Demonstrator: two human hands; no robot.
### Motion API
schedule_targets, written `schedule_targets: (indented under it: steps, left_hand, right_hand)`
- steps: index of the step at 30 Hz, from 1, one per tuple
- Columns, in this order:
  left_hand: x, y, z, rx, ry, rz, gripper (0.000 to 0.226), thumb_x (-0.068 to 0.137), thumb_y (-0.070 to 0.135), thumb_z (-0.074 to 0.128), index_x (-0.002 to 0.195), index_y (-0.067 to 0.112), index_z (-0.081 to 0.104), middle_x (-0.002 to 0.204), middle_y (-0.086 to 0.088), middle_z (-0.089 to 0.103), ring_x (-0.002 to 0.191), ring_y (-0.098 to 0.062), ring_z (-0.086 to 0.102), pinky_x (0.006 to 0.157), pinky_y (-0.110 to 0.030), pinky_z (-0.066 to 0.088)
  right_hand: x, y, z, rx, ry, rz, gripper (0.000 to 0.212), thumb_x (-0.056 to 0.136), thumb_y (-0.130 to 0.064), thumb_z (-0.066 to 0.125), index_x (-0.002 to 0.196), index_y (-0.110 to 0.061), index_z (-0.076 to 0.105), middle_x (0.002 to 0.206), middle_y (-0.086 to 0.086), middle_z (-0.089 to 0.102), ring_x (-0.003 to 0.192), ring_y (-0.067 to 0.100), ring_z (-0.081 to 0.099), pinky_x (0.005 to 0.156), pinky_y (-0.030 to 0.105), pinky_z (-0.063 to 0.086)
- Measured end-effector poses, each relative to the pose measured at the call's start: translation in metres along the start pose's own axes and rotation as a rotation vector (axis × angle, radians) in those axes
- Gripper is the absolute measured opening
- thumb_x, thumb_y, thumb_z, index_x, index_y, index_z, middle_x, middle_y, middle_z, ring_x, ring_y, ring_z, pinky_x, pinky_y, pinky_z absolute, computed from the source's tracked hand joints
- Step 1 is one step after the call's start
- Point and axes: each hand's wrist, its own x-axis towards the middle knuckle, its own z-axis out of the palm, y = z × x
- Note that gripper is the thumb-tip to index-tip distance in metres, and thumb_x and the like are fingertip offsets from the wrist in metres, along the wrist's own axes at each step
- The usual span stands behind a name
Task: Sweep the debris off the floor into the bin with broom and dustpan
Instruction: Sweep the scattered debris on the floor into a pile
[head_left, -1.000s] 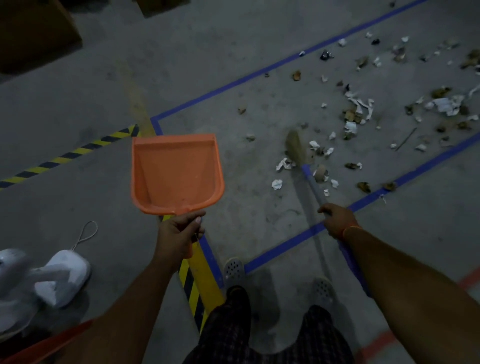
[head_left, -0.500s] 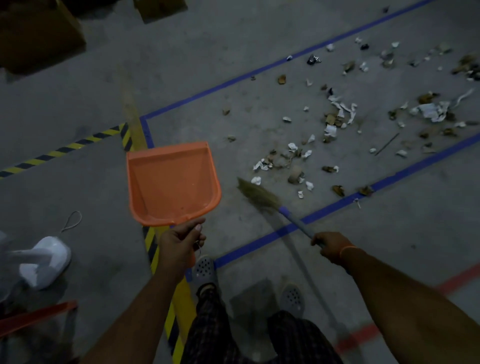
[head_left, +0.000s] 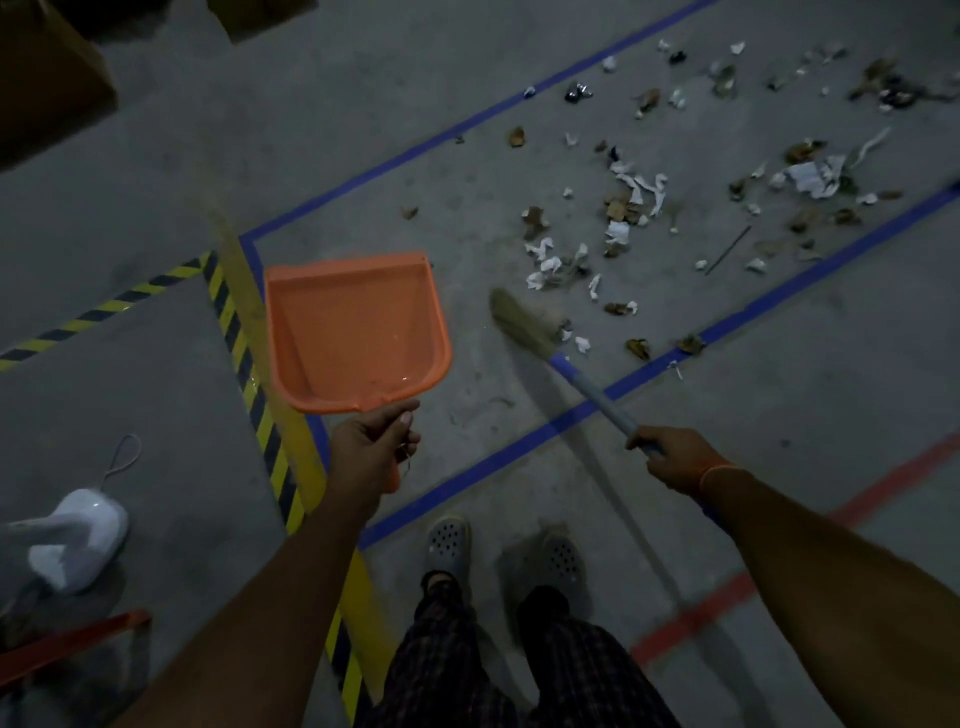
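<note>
Broom (head_left: 524, 325) head is pulled back near side of debris (head_left: 618, 208); dustpan (head_left: 356, 332) empty, gripped by left hand (head_left: 371, 447); right hand (head_left: 675, 457) grips broom handle. Gathering barely begun.

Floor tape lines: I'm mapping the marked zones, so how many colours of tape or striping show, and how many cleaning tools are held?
Tape colours: 4: blue, red, yellow, yellow-black
Held tools: 2: dustpan, broom
Total: 6

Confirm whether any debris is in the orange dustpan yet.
No: the dustpan, held in the left hand, shows a bare orange tray, while the debris lies scattered on the floor.
</note>
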Motion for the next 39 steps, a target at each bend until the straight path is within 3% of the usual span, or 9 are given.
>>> schedule_targets:
  steps: [4, 8, 12, 18, 23, 28, 33, 37, 39]
  left_hand:
    - [0.000, 0.008, 0.017, -0.013, -0.032, 0.013, 0.020, 0.097, 0.005, 0.059, 0.114, 0.007, 0.071, 0.077, -0.013, 0.067, 0.069, -0.016, 0.065, 0.063, -0.024, 0.054]
    - [-0.001, 0.011, 0.026, -0.011, -0.031, 0.027, 0.020, 0.097, 0.004, 0.059, 0.114, 0.005, 0.070, 0.078, -0.015, 0.066, 0.067, -0.013, 0.065, 0.062, -0.023, 0.054]
    - [-0.002, 0.011, 0.029, -0.003, -0.031, 0.033, 0.021, 0.097, 0.005, 0.059, 0.116, 0.003, 0.070, 0.079, -0.015, 0.066, 0.068, -0.013, 0.066, 0.065, -0.025, 0.056]
    - [-0.001, 0.013, 0.024, -0.007, 0.003, 0.046, 0.021, 0.097, 0.006, 0.060, 0.115, 0.004, 0.071, 0.075, -0.013, 0.067, 0.068, -0.015, 0.065, 0.064, -0.026, 0.055]
    - [0.005, 0.019, 0.012, -0.006, 0.020, 0.075, 0.021, 0.097, 0.005, 0.059, 0.115, 0.003, 0.070, 0.075, -0.015, 0.066, 0.064, -0.012, 0.065, 0.061, -0.023, 0.054]
    - [0.019, 0.016, -0.017, -0.034, 0.028, 0.071, 0.021, 0.098, 0.006, 0.058, 0.114, 0.008, 0.071, 0.076, -0.011, 0.068, 0.067, -0.016, 0.065, 0.064, -0.027, 0.055]
    - [0.042, 0.013, -0.064, -0.019, 0.090, 0.080, 0.021, 0.098, 0.009, 0.059, 0.116, 0.010, 0.070, 0.085, -0.015, 0.069, 0.075, -0.019, 0.068, 0.069, -0.026, 0.057]
    - [0.071, 0.016, -0.113, -0.036, 0.113, 0.062, 0.021, 0.098, 0.006, 0.058, 0.116, 0.006, 0.069, 0.082, -0.017, 0.068, 0.071, -0.017, 0.068, 0.066, -0.024, 0.058]
    - [0.093, 0.018, -0.145, -0.038, 0.119, 0.032, 0.024, 0.098, 0.006, 0.059, 0.119, 0.002, 0.068, 0.081, -0.017, 0.067, 0.072, -0.022, 0.066, 0.065, -0.021, 0.055]
  right_hand:
    - [-0.027, 0.031, 0.009, -0.127, -0.166, -0.030, 0.035, 0.085, -0.007, 0.058, 0.110, -0.030, 0.063, 0.093, -0.004, 0.054, 0.055, -0.001, 0.045, 0.052, 0.009, 0.036]
    - [-0.033, 0.059, 0.016, -0.142, -0.207, 0.090, 0.035, 0.086, -0.005, 0.057, 0.111, -0.029, 0.063, 0.097, 0.000, 0.053, 0.060, 0.004, 0.047, 0.049, 0.012, 0.036]
    - [-0.021, 0.072, 0.008, -0.070, -0.095, 0.184, 0.033, 0.084, -0.003, 0.059, 0.101, -0.031, 0.062, 0.098, 0.005, 0.057, 0.058, 0.008, 0.049, 0.047, 0.011, 0.036]
    - [0.004, 0.058, -0.020, -0.003, 0.076, 0.194, 0.034, 0.083, -0.003, 0.058, 0.109, -0.024, 0.066, 0.100, 0.012, 0.062, 0.074, 0.024, 0.057, 0.073, 0.031, 0.053]
    - [0.009, 0.038, -0.028, 0.087, 0.136, 0.136, 0.038, 0.079, -0.003, 0.059, 0.109, -0.026, 0.067, 0.098, 0.009, 0.065, 0.070, 0.022, 0.057, 0.068, 0.028, 0.047]
    - [0.026, -0.022, -0.024, 0.147, 0.124, 0.065, 0.040, 0.078, -0.003, 0.059, 0.110, -0.025, 0.066, 0.091, 0.005, 0.062, 0.072, 0.021, 0.058, 0.070, 0.031, 0.052]
    - [0.062, -0.121, -0.004, 0.182, 0.059, -0.021, 0.036, 0.081, -0.003, 0.055, 0.105, -0.027, 0.067, 0.088, 0.000, 0.059, 0.062, 0.010, 0.052, 0.051, 0.011, 0.039]
    - [0.101, -0.213, 0.021, 0.121, -0.012, -0.106, 0.036, 0.081, -0.006, 0.060, 0.112, -0.024, 0.069, 0.101, 0.006, 0.066, 0.085, 0.027, 0.065, 0.071, 0.022, 0.047]
    - [0.125, -0.258, 0.035, 0.112, -0.048, -0.124, 0.038, 0.082, -0.005, 0.058, 0.114, -0.024, 0.068, 0.105, 0.009, 0.066, 0.078, 0.024, 0.061, 0.072, 0.023, 0.048]
